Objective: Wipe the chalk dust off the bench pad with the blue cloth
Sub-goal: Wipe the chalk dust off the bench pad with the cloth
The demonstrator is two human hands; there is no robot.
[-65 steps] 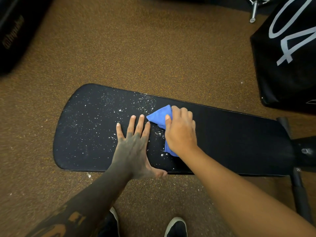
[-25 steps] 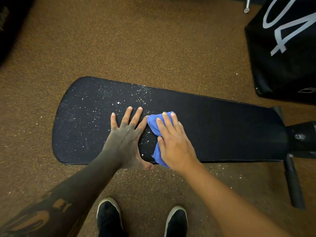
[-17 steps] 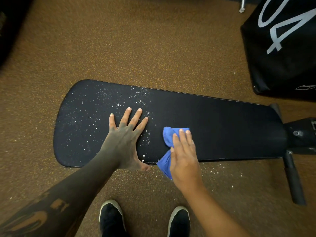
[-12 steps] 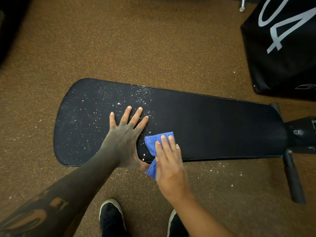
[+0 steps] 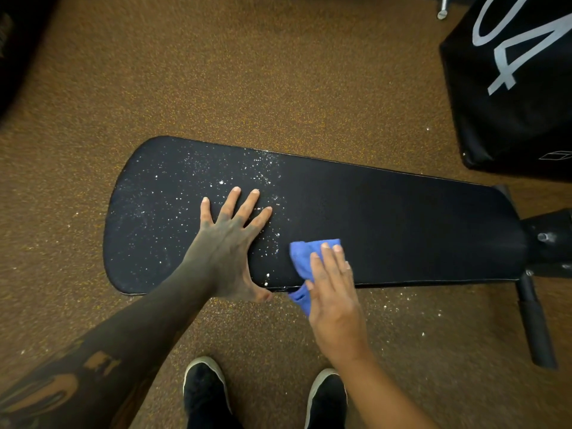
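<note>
Blue cloth [image 5: 305,258] is pressed flat under the right hand [image 5: 332,292] at the lower centre of the frame, on the near edge of the pad [image 5: 402,227]. The fingers [image 5: 332,258] are laid straight and close together on top of it, not pinching; part of the cloth hangs over the edge below the palm. That overhang suggests dust is being swept off the near edge onto the floor [image 5: 278,88].

Just to the left, the left hand [image 5: 229,246] is planted palm down on the pad with its fingers spread wide and the thumb hooked over the near edge, probably to steady the pad or brace the body. Nothing is held in it.

White chalk [image 5: 216,184] is speckled over the left half of the pad, around and beyond the left hand. The right half looks clean and dark, so the job appears roughly half done. More white specks are scattered on the brown floor below the near edge.

Two dark shoes [image 5: 205,394] are cut off at the bottom of the frame. A black block [image 5: 510,103] with pale markings is cropped at the upper right. The bench frame [image 5: 544,243] at the right edge is only partly seen, and whatever lies under the hands cannot be made out.
</note>
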